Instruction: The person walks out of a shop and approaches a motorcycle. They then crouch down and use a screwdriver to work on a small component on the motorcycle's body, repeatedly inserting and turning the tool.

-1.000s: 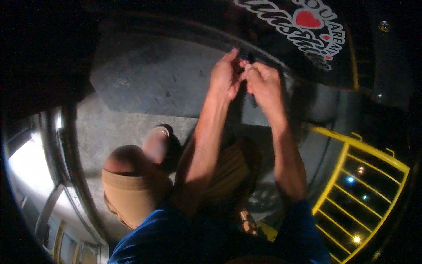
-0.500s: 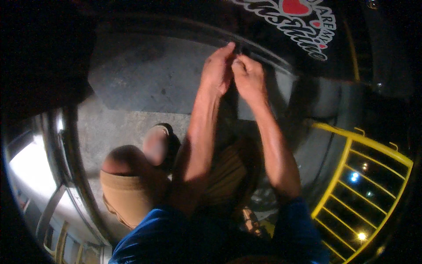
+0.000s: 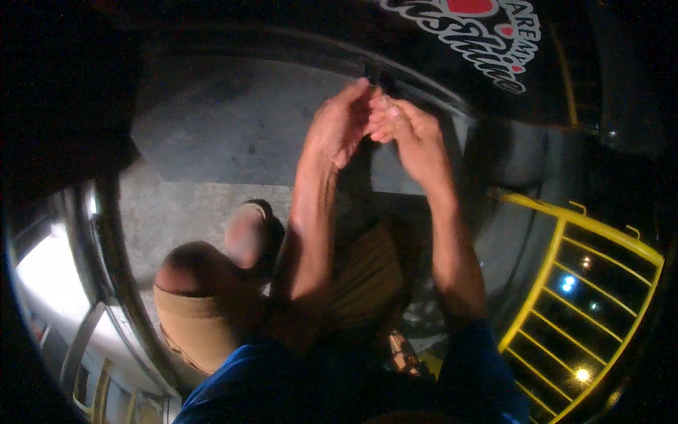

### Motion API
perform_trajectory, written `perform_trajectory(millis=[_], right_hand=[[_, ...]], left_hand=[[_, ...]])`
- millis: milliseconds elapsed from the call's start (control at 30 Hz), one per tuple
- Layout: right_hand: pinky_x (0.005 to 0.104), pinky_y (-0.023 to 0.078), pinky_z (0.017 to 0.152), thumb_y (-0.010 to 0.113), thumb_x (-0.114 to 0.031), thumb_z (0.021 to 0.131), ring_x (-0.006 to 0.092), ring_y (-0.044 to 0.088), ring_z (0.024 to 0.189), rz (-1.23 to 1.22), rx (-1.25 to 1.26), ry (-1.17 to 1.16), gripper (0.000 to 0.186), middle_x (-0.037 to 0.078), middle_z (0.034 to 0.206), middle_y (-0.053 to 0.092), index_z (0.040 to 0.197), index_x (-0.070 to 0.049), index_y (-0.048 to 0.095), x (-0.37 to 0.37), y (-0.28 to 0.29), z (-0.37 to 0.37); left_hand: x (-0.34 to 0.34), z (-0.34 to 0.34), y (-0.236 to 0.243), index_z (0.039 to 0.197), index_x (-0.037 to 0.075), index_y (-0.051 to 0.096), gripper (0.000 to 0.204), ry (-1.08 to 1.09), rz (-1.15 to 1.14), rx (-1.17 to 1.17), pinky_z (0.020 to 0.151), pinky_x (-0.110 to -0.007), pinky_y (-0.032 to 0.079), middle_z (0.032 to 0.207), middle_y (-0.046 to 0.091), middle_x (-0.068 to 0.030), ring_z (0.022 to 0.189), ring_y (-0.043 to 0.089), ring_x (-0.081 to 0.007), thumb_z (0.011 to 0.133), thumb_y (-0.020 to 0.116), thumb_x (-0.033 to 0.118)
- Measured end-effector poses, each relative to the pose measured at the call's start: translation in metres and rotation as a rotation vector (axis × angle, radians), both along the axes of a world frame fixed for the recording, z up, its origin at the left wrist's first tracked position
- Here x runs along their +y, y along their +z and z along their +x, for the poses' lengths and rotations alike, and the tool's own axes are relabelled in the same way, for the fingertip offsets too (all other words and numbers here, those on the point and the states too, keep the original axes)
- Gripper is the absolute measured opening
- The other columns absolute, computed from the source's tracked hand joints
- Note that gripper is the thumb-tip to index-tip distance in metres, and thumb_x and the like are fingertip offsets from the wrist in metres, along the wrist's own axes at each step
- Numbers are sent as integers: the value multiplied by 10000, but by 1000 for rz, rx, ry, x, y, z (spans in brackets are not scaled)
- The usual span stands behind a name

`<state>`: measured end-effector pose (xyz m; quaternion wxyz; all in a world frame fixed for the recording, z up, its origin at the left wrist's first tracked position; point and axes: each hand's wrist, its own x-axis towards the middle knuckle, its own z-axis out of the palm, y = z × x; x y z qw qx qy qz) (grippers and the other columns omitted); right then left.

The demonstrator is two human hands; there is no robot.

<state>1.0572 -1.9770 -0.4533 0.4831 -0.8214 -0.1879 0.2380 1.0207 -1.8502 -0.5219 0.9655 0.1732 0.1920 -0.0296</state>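
My left hand (image 3: 333, 128) and my right hand (image 3: 418, 134) meet in front of the lower edge (image 3: 413, 88) of a dark panel. The left thumb points up and away, and its fingers curl in toward the right hand. On the right, thumb and fingers are pinched together, touching or almost touching the left fingertips. Whatever they hold, if anything, is too small and dark to name. Just beyond the fingertips a small dark fitting (image 3: 374, 71) sits on the panel's edge.
A black surface with a heart-and-lettering decal (image 3: 473, 35) rises beyond my hands. Beneath them lies a dark grey floor plate (image 3: 226, 127) on concrete (image 3: 176, 205). A yellow railing (image 3: 558, 275) stands at right. My bent knee and sandalled foot are at left, beside a bright doorway (image 3: 53, 261).
Both hands have come slightly nearer to me and drawn a little apart. The right hand has turned so its pinched fingers and thumb show more. My view has shifted slightly.
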Motion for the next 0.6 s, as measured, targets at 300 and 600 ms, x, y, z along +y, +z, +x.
perform_trajectory(millis=[300,600], right_hand=[[326,509,625,546,-240,955,209,655,617,-385,-331,-20,264,145,738,673,1005,-17,678,5,6,-2],[288,478,580,652,-154,891,144,605,594,-178,-555,-173,155,124,735,663,945,-19,706,11,3,-2]], left_hand=[[-5,-5,0,1010,34,635,141,51,180,-100,802,-321,523,929,656,-39,852,625,-155,921,654,143],[-15,-8,4,1009,22,623,131,163,527,-136,800,-266,500,950,641,-15,874,604,-108,942,635,134]])
